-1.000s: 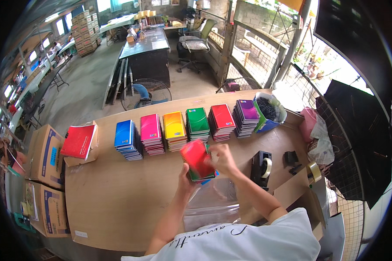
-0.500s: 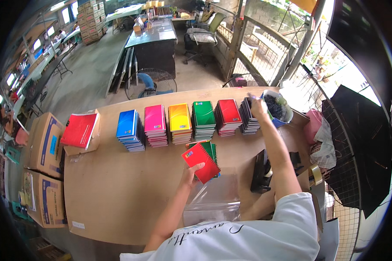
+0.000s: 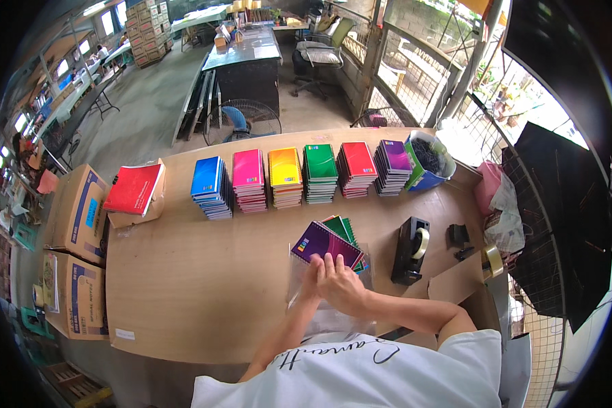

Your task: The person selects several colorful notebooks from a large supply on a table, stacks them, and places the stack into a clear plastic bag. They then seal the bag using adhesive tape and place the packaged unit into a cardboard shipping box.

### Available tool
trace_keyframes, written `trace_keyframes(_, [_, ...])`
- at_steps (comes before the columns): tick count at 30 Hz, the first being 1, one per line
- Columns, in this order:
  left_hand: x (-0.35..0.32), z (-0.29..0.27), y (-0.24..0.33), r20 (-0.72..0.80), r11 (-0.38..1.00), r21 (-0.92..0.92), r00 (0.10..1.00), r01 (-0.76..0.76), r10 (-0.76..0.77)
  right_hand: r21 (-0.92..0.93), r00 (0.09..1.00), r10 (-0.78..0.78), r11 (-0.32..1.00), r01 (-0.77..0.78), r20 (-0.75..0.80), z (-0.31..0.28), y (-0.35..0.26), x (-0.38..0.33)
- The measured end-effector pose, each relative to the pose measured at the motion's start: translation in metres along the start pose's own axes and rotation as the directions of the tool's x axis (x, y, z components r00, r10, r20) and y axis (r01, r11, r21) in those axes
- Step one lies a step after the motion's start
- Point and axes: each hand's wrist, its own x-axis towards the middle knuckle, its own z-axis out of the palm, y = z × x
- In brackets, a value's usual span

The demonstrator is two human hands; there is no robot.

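Observation:
A small fanned set of spiral notebooks hangs over the near middle of the table, with a purple notebook (image 3: 325,244) on top and a green notebook (image 3: 343,228) showing beneath it. My left hand (image 3: 309,280) grips the set at its near edge, partly covered by the other hand. Across that edge lies my right hand (image 3: 343,284), fingers stretched out and touching the purple cover. Below both hands is a clear plastic sheet or bag (image 3: 294,272). Beyond them stands a row of notebook stacks: blue (image 3: 208,178), pink (image 3: 248,168), yellow (image 3: 284,167), green (image 3: 319,163), red (image 3: 358,160) and purple (image 3: 393,158).
A black tape dispenser (image 3: 406,255) stands to the right, near a tape roll (image 3: 492,260). A lined bucket (image 3: 430,163) sits at the back right corner. Red books (image 3: 133,190) and cardboard boxes (image 3: 76,217) are at left. A fan (image 3: 241,126) stands behind the table (image 3: 177,285).
My right hand has come back from the purple stack to the held set. A purple notebook now lies on top, where a red one was.

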Motion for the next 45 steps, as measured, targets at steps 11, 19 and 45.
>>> trace_keyframes(11, [-0.134, 0.145, 0.079, 0.694, -0.11, 0.41, 0.388, -0.905, -0.606, 0.075, 0.842, -0.414, -0.883, -0.464, 0.346, 0.004, 0.044, -0.106])
trace_keyframes(19, [-0.125, -0.02, 0.058, 0.502, -0.519, 0.659, 0.832, -0.544, -0.236, 0.278, 0.791, 0.253, -0.954, 0.109, 0.557, 0.047, 0.001, -0.171])
trace_keyframes(45, [-0.08, -0.051, 0.018, 0.687, -0.027, 0.725, 0.719, -0.688, 0.104, 0.908, 0.684, 0.728, -0.321, 0.27, 0.054, 0.148, -0.086, -0.087])
